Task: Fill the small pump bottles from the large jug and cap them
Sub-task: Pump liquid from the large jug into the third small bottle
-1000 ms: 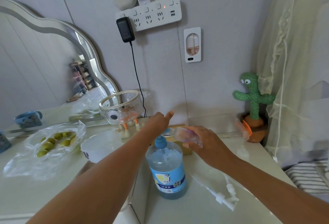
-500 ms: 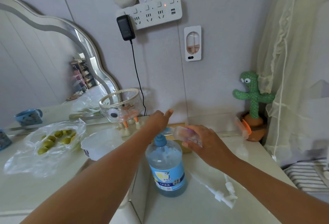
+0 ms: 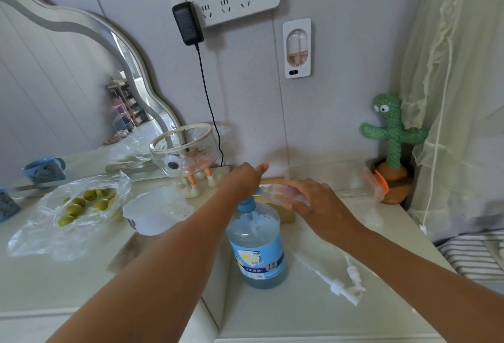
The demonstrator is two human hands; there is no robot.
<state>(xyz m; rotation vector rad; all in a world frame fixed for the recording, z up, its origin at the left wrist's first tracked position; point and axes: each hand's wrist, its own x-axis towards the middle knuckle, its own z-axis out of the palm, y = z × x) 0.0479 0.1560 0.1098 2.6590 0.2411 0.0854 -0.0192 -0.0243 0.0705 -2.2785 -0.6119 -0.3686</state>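
The large clear jug (image 3: 256, 247) of blue liquid, with a blue label, stands on the lower white counter. My left hand (image 3: 245, 179) lies over its blue pump head (image 3: 246, 204), fingers curled down over it and thumb sticking out. My right hand (image 3: 313, 201) grips a small clear bottle (image 3: 275, 192), held nearly level with its open mouth at the pump's spout. Two white pump caps (image 3: 347, 282) with dip tubes lie on the counter to the right of the jug.
A glass bowl on toy legs (image 3: 185, 151), a white tub (image 3: 155, 211) and a plastic bag of green fruit (image 3: 79, 206) sit on the higher left counter. A cactus toy (image 3: 392, 135) fills the back right corner by a curtain. A black cable (image 3: 207, 97) hangs down the wall.
Both hands, the jug and the small bottle stay where they were. Only the view has shifted slightly.
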